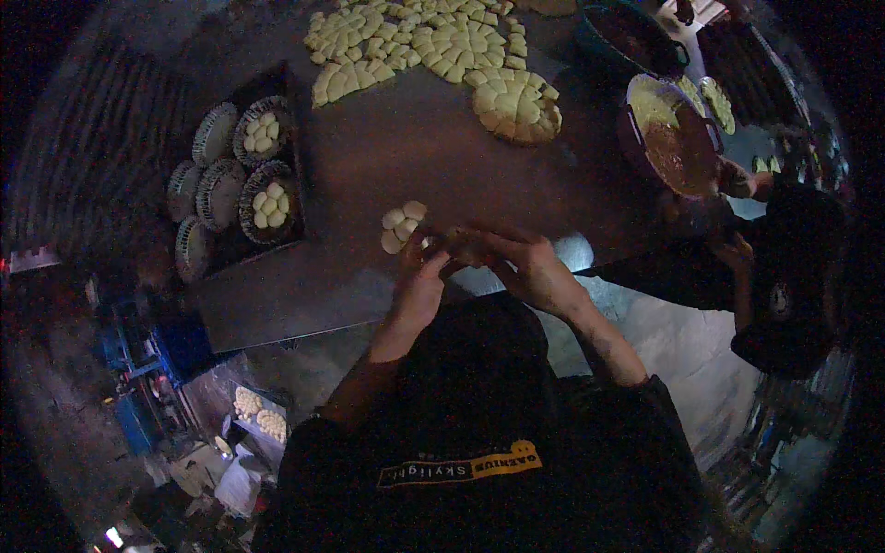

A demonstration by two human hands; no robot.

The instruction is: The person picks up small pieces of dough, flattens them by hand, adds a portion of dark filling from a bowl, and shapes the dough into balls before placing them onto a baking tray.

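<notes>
Both hands close together above the worktop (369, 152), near its front edge: left hand (422, 284) with curled fingers, right hand (529, 265) bent in toward it. State of either grip: cannot tell; dim light, contents hidden by fingers. Pale bit showing at left fingers, possibly dough. Small cluster of dough balls (403, 226) on the worktop, just beyond the left hand.

Handling, as judged: light, even finger pressure; wrists loose; any piece to be set beside the cluster without flattening its neighbours.

Room: front edge just below the wrists. At left, dark tray (298, 166) of fluted tins (220, 194); mind its near side when reaching across. Open stretch between cluster and cut dough (516, 109) farther away. At right, basin (678, 147) with a co-worker's hand (735, 178) by its rim; best keep right elbow in.
</notes>
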